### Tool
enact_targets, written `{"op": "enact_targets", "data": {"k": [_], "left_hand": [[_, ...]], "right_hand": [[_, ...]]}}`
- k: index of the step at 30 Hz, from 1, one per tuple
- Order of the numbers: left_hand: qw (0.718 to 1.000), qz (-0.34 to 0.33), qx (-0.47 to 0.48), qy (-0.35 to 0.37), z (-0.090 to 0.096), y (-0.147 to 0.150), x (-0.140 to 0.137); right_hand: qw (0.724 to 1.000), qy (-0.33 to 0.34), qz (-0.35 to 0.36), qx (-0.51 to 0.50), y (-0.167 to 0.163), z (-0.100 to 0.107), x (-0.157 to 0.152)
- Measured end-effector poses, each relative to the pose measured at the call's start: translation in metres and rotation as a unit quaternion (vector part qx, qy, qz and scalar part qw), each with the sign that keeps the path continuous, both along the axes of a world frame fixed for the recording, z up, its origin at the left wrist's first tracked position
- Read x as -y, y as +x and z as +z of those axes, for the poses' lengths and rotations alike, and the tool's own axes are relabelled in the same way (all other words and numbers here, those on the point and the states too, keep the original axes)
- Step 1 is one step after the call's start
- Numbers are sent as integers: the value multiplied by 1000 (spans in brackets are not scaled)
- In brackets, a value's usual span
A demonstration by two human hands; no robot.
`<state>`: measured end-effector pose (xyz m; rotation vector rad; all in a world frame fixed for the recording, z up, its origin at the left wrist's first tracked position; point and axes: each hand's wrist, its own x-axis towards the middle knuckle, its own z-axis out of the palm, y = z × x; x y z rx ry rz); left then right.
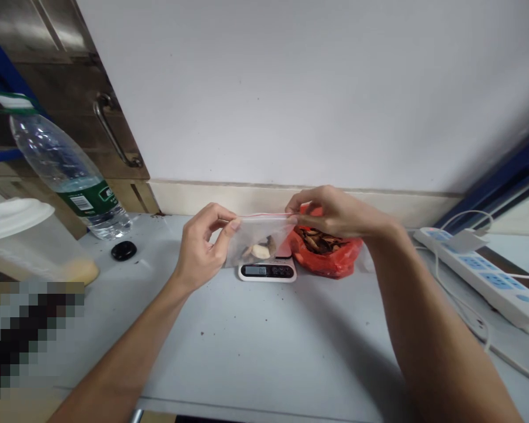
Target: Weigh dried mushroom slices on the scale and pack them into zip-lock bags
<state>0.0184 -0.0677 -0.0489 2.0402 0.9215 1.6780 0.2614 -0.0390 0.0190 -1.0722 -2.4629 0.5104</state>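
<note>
My left hand [203, 244] pinches the left end of a small clear zip bag [258, 235] at its red-lined top. My right hand [330, 211] pinches the right end of the same top edge. The bag holds a few pale and brown pieces and hangs over a small white digital scale [268, 271] with a lit display. Just right of the scale, behind my right hand, lies an open red plastic bag [330, 258] with brown dried pieces inside.
A tilted clear water bottle [66, 176] with a green label stands at the left, a black cap [124, 251] beside it. A translucent lidded container [26, 241] sits far left. A white power strip [485, 273] with cables lies at the right by the wall.
</note>
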Motion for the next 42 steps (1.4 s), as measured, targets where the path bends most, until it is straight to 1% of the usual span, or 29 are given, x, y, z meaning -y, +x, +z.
{"op": "enact_targets", "data": {"k": [6,9,11,15,17,19,21,23,25,27,28,29,30,31,32,34,35,37,40,41,42], "left_hand": [[1000,-2,-12,13,-5,1,-3],[999,-3,-31,23,-2,2,-7],[997,-23,-54,39,5,8,-9],[983,-92,-118,107,31,33,-11],[974,-95,-138,155,45,51,-9],[968,-75,-142,190,55,67,-8],[971,-52,-133,191,59,80,-9],[977,-53,-136,155,57,89,-13],[975,-88,-179,102,49,96,-19],[955,-132,-258,59,37,102,-24],[941,-150,-302,40,31,104,-26],[924,-166,-343,24,24,107,-26],[910,-176,-375,15,18,109,-26],[900,-177,-399,12,13,111,-24],[891,-178,-418,11,9,112,-23],[882,-174,-437,18,3,113,-20],[881,-172,-440,23,2,112,-19],[886,-164,-433,34,0,108,-19],[902,-136,-407,50,0,96,-21],[907,-125,-398,54,-1,91,-22],[911,-114,-391,57,-1,85,-23]], "right_hand": [[993,56,-78,67,4,5,2],[986,89,-123,74,7,9,7],[987,84,-119,62,7,12,13],[998,12,-12,67,2,14,23],[997,-14,15,71,6,11,23],[998,-21,4,53,18,8,23],[999,1,-53,11,40,6,24],[986,59,-154,-38,69,2,29],[954,131,-260,-67,98,-8,34],[921,186,-339,-51,123,-28,40],[912,203,-355,-27,133,-41,43],[912,210,-353,7,141,-55,46],[918,198,-341,47,148,-69,48],[931,161,-313,96,154,-82,50],[936,122,-302,132,158,-92,52],[933,66,-311,168,163,-103,56],[931,53,-319,171,163,-103,57],[931,57,-328,151,158,-92,57],[937,105,-317,102,135,-65,51],[940,113,-307,95,123,-56,48],[945,103,-295,95,110,-48,44]]}}
